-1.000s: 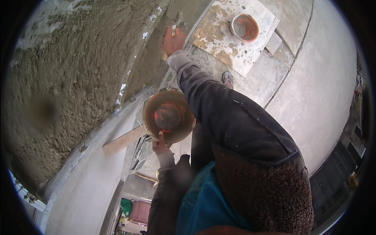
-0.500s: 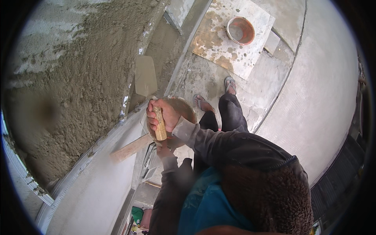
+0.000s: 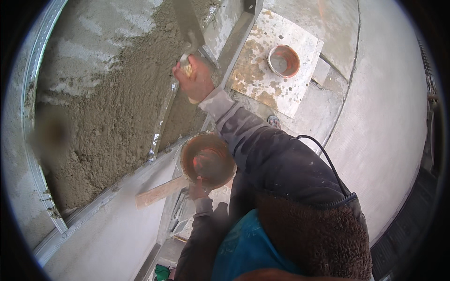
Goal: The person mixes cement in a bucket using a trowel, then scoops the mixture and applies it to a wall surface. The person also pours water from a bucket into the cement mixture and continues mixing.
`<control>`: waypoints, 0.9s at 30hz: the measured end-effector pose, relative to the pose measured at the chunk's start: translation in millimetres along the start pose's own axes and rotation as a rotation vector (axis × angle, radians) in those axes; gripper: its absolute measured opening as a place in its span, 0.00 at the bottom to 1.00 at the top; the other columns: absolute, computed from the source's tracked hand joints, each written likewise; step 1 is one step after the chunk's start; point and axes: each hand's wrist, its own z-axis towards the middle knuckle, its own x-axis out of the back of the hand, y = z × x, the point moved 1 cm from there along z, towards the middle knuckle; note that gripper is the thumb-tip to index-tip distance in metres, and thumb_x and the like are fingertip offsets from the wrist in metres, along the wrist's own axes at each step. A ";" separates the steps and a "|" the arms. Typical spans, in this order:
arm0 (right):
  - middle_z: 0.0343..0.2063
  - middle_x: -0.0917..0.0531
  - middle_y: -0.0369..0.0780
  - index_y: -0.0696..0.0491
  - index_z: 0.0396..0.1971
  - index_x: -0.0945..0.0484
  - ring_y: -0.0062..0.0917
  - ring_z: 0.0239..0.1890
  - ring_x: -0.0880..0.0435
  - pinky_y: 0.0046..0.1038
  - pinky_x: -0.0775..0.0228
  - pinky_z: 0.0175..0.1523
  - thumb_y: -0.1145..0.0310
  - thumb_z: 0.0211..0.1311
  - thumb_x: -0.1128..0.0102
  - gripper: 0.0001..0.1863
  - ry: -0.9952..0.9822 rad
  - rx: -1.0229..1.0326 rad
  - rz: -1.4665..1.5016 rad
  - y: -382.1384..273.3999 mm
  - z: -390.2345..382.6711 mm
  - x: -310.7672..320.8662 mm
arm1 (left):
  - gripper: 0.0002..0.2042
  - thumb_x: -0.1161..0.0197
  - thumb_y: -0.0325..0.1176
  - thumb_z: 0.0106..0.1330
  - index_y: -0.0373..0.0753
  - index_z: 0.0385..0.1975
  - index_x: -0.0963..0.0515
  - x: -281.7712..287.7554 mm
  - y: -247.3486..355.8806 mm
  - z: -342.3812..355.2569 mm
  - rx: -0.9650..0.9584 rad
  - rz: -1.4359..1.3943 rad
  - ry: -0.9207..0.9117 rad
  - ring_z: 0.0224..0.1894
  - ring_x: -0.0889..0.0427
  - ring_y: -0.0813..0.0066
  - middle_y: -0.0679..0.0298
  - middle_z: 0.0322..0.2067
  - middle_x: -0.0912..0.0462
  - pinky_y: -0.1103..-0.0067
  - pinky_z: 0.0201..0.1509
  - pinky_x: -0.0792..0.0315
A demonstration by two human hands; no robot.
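Observation:
My right hand (image 3: pixel 194 79) is closed round the wooden handle of a trowel (image 3: pixel 187 68), raised against the wall. The trowel's grey blade (image 3: pixel 189 23) points up toward the top edge of the view, over the mortar-covered wall (image 3: pixel 108 103). Lower down, my left hand (image 3: pixel 199 189) grips the near rim of a round bucket (image 3: pixel 188 157), its thumb over the edge and the other fingers hidden. The bucket's inside is reddish and smeared with grey.
A second orange bucket (image 3: pixel 284 61) stands on a stained white board (image 3: pixel 300 47) at the upper right. A wooden plank (image 3: pixel 159 192) juts out beside my bucket. Metal edge strips (image 3: pixel 29 107) border the wet mortar. One sandalled foot (image 3: pixel 273 122) shows below the board.
My right hand has moved up and away from over the bucket, taking the trowel to the wall. The bucket's inside now shows. My left hand stays at the bucket.

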 end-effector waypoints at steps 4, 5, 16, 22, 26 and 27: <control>0.26 0.18 0.48 0.54 0.37 0.22 0.48 0.33 0.17 0.39 0.27 0.38 0.59 0.59 0.36 0.14 -0.322 -0.212 -0.099 -19.8 -135.2 15.6 | 0.24 0.29 0.38 0.60 0.45 0.56 0.26 -42.8 15.2 2.4 0.178 -0.026 0.063 0.43 0.18 0.62 0.62 0.46 0.19 0.66 0.34 0.17; 0.27 0.18 0.48 0.53 0.37 0.22 0.48 0.34 0.17 0.40 0.27 0.39 0.59 0.59 0.36 0.14 -0.312 -0.202 -0.163 -9.7 -149.4 39.0 | 0.22 0.29 0.37 0.59 0.44 0.54 0.25 -58.3 23.7 -2.7 0.125 -0.065 0.049 0.41 0.17 0.63 0.63 0.45 0.18 0.67 0.32 0.17; 0.46 0.17 0.51 0.53 0.51 0.23 0.45 0.51 0.19 0.42 0.27 0.55 0.56 0.61 0.43 0.22 -0.424 -0.915 -1.196 292.7 -201.4 376.0 | 0.24 0.30 0.30 0.59 0.44 0.54 0.31 -118.9 -70.3 -6.7 0.269 -0.214 0.286 0.49 0.20 0.56 0.57 0.51 0.24 0.56 0.37 0.17; 0.57 0.20 0.40 0.42 0.57 0.23 0.35 0.61 0.23 0.38 0.32 0.63 0.52 0.59 0.39 0.25 -0.765 -1.100 -1.204 460.9 -146.0 420.1 | 0.16 0.27 0.35 0.60 0.46 0.40 0.30 -113.9 -180.5 -29.5 0.394 -0.253 0.564 0.39 0.16 0.58 0.58 0.42 0.18 0.55 0.36 0.16; 0.57 0.20 0.34 0.34 0.57 0.23 0.33 0.60 0.23 0.38 0.33 0.63 0.44 0.54 0.35 0.29 -0.564 -1.004 -1.199 519.2 -109.2 457.0 | 0.19 0.28 0.38 0.62 0.41 0.45 0.30 -149.3 -231.8 -7.7 0.398 -0.314 0.606 0.42 0.16 0.57 0.52 0.46 0.19 0.55 0.39 0.16; 0.56 0.19 0.39 0.41 0.56 0.22 0.33 0.58 0.21 0.37 0.30 0.61 0.42 0.53 0.34 0.32 -0.395 -0.915 -1.046 533.9 -95.0 488.0 | 0.19 0.28 0.38 0.62 0.40 0.45 0.30 -172.9 -237.9 5.2 0.397 -0.336 0.581 0.43 0.16 0.56 0.51 0.47 0.20 0.54 0.41 0.17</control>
